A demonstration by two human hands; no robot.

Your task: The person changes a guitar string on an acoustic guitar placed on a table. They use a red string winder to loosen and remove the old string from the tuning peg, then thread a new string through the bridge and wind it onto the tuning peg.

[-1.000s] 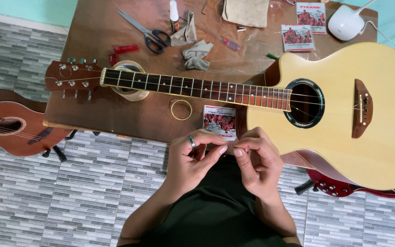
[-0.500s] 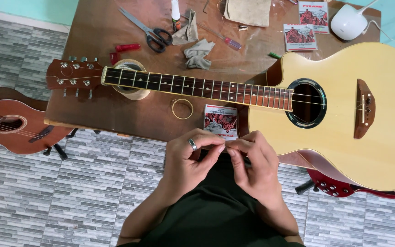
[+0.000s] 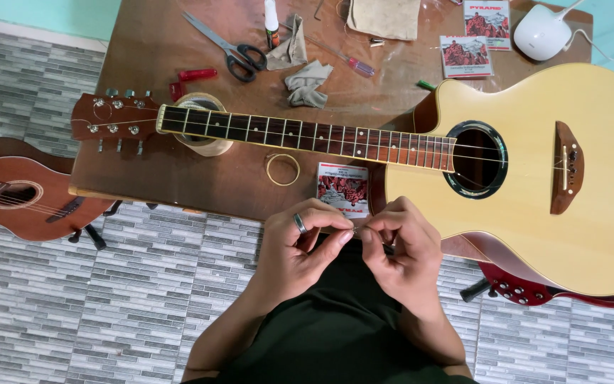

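Together, left hand (image 3: 300,249) and right hand (image 3: 403,249) pinch a thin wire (image 3: 354,231) between closed fingertips, just beside the guitar (image 3: 534,178) on the table (image 3: 151,171).

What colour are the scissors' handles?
Black, on the scissors at the table's far side; head view shows it.

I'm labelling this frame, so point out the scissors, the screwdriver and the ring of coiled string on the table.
scissors (image 3: 241,57), head view, on the black handle loops.
screwdriver (image 3: 361,67), head view, on its purple handle.
coiled string (image 3: 268,169), head view, on the left side of the ring.
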